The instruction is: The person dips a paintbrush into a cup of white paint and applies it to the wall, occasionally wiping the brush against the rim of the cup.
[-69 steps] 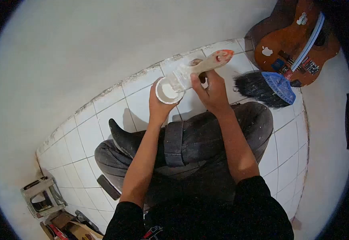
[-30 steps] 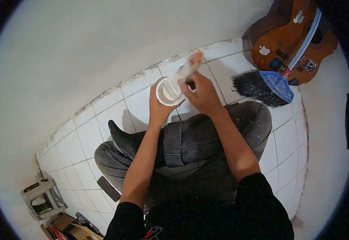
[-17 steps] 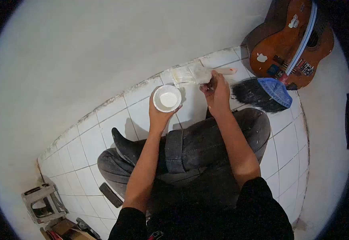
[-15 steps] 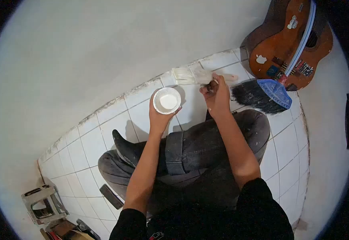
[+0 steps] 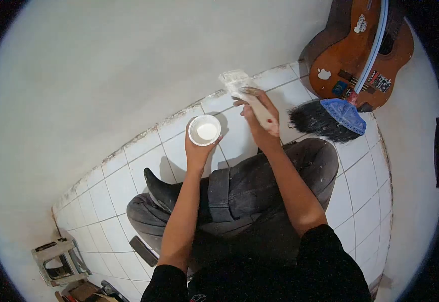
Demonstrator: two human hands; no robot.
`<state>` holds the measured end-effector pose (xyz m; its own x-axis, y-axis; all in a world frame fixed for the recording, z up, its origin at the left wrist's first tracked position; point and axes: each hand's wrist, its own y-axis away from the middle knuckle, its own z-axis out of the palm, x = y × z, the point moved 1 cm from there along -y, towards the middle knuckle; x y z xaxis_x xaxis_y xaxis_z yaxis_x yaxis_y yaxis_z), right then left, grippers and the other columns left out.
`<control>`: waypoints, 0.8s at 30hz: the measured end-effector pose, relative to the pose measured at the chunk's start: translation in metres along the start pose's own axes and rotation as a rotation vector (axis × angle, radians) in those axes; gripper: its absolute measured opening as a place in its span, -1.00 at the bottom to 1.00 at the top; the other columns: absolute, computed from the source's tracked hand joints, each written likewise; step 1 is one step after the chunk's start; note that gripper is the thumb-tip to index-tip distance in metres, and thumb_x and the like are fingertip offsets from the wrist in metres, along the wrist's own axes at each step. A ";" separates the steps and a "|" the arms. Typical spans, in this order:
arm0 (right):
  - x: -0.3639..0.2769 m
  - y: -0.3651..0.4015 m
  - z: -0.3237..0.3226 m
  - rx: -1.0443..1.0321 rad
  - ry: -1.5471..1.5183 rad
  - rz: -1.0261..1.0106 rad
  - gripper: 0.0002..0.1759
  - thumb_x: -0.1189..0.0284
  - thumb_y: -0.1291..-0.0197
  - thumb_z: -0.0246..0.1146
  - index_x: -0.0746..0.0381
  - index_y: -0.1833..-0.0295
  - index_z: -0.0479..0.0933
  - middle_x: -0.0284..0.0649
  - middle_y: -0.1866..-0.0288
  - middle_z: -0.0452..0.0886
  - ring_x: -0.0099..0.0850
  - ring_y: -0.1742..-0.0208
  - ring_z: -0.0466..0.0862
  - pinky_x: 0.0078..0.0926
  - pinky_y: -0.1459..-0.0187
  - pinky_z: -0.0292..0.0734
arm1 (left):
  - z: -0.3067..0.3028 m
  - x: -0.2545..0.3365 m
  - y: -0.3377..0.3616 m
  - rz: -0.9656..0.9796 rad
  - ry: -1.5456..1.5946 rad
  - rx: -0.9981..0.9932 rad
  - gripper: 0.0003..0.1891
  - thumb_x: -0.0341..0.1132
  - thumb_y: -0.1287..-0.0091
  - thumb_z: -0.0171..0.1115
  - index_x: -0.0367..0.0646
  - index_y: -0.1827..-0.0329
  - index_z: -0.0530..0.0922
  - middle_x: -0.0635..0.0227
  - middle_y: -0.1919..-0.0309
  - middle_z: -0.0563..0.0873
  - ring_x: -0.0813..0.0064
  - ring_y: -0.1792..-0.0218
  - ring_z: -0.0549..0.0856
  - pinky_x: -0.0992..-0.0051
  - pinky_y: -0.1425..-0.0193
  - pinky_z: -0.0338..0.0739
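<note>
My left hand (image 5: 199,155) is closed round a small white cup (image 5: 194,139), its open top facing up. White paint (image 5: 206,132) shows inside it. To the right, my right hand (image 5: 264,117) grips a wide paintbrush (image 5: 249,94) coated in white. The brush tilts, its bristle end up and left near the wall, and its handle runs down across the palm. A red spot marks the handle's end. Cup and brush are apart.
A white wall (image 5: 119,70) rises ahead of the tiled floor (image 5: 114,186). On the right stand a broom (image 5: 337,118) and a stickered guitar (image 5: 340,60). A dark phone-like object (image 5: 143,251) lies beside my left knee. A worn stool (image 5: 61,261) stands lower left.
My right hand has turned and now grips the paintbrush by its handle. The brush has swung from nearly level to bristles up and left. The cup has shifted slightly left.
</note>
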<state>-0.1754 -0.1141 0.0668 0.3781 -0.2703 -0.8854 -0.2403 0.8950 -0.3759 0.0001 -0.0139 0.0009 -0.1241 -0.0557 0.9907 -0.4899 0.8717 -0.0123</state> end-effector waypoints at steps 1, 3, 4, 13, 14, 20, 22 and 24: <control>-0.007 -0.001 0.002 -0.052 0.059 0.007 -0.54 0.63 -0.28 0.10 0.34 -0.31 0.43 -0.14 -0.16 0.60 -0.44 -0.08 0.62 -0.52 -0.11 0.52 | -0.001 0.000 -0.001 0.018 -0.011 0.001 -0.11 -0.44 0.05 0.66 -0.20 -0.38 0.33 0.25 -0.20 0.60 0.39 -0.21 0.60 0.37 -0.33 0.50; -0.010 0.001 0.005 -0.111 0.071 -0.024 -0.48 0.32 -0.38 0.17 0.39 -0.35 0.42 -0.06 -0.19 0.61 -0.34 -0.22 0.60 -0.47 -0.08 0.54 | -0.002 -0.001 0.002 0.043 -0.016 -0.006 -0.12 -0.43 0.04 0.66 -0.19 -0.38 0.34 0.25 -0.19 0.60 0.39 -0.20 0.60 0.37 -0.33 0.51; -0.009 -0.003 0.002 -0.115 0.079 -0.046 -0.48 0.32 -0.38 0.17 0.39 -0.35 0.42 -0.06 -0.19 0.61 -0.34 -0.22 0.60 -0.47 -0.08 0.54 | -0.003 -0.004 0.001 0.032 0.009 0.011 -0.14 -0.43 0.04 0.66 -0.20 -0.36 0.35 0.25 -0.19 0.61 0.40 -0.20 0.61 0.37 -0.32 0.51; -0.067 -0.064 0.008 -0.142 0.057 0.126 -0.61 0.36 -0.41 0.10 0.29 -0.26 0.48 -0.17 0.01 0.63 -0.55 0.15 0.58 -0.57 0.11 0.52 | -0.006 -0.008 0.002 -0.001 0.023 0.042 -0.20 -0.44 0.02 0.65 -0.22 -0.32 0.39 0.24 -0.16 0.63 0.36 -0.17 0.63 0.35 -0.30 0.53; -0.071 -0.074 0.012 -0.156 0.050 0.136 -0.61 0.41 -0.40 0.11 0.27 -0.28 0.47 -0.17 0.01 0.63 -0.54 0.15 0.59 -0.58 0.15 0.53 | -0.008 -0.013 0.001 0.024 0.023 0.044 -0.20 -0.44 0.02 0.65 -0.22 -0.32 0.39 0.24 -0.16 0.63 0.36 -0.17 0.63 0.35 -0.30 0.53; -0.067 -0.090 0.026 -0.106 -0.126 0.087 -0.27 0.59 -0.38 0.11 0.22 -0.58 -0.05 -0.15 0.26 0.67 -0.59 0.55 0.55 -0.59 0.52 0.45 | -0.003 -0.001 0.001 0.002 0.038 -0.016 -0.14 -0.43 0.03 0.66 -0.19 -0.37 0.35 0.25 -0.17 0.63 0.34 -0.21 0.61 0.34 -0.34 0.50; -0.052 -0.083 0.023 -0.037 -0.081 0.195 -0.29 0.57 -0.40 0.14 0.25 -0.56 0.00 -0.14 0.31 0.68 -0.59 0.56 0.56 -0.56 0.55 0.43 | -0.003 0.001 0.002 -0.075 -0.002 -0.005 -0.10 -0.43 0.04 0.66 -0.20 -0.40 0.32 0.26 -0.20 0.60 0.36 -0.24 0.59 0.36 -0.34 0.50; -0.039 -0.080 0.024 0.018 -0.113 0.241 -0.35 0.58 -0.40 0.15 0.28 -0.53 0.07 -0.15 0.31 0.68 -0.62 0.55 0.53 -0.59 0.52 0.42 | -0.004 -0.005 0.000 -0.045 -0.001 -0.012 -0.05 -0.43 0.04 0.67 -0.19 -0.44 0.28 0.26 -0.23 0.57 0.38 -0.26 0.56 0.36 -0.35 0.49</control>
<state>-0.1498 -0.1667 0.1380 0.4094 -0.0080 -0.9123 -0.3199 0.9352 -0.1517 0.0037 -0.0117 -0.0035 -0.1032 -0.0961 0.9900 -0.4846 0.8741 0.0344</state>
